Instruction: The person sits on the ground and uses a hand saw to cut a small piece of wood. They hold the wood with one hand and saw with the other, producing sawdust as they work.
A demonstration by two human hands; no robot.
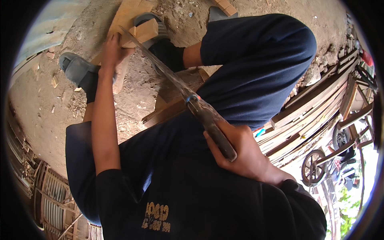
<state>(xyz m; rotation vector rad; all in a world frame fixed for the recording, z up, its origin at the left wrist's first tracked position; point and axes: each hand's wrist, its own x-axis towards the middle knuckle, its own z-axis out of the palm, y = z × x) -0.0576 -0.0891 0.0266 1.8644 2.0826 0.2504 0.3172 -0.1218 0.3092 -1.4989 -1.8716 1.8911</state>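
Observation:
My right hand [244, 152] is closed around the dark handle of a handsaw [170, 76], held near my lap. Its long, narrow blade slants up and left, with the far end across a light wooden piece [127, 39]. On that wood, just left of the blade, my left hand [113, 54] presses down with bent fingers. A squared wooden block end [146, 30] sticks out right of the blade, above my sandalled foot. Whether the teeth sit in a cut is too small to make out.
A wide plank [130, 12] lies beyond the hands. My other sandal [74, 68] is on the dirt floor, left of the wood. Near my lap lies a timber piece [168, 112]. Stacked boards [312, 116] line the right side, with a wheel [313, 168] beyond.

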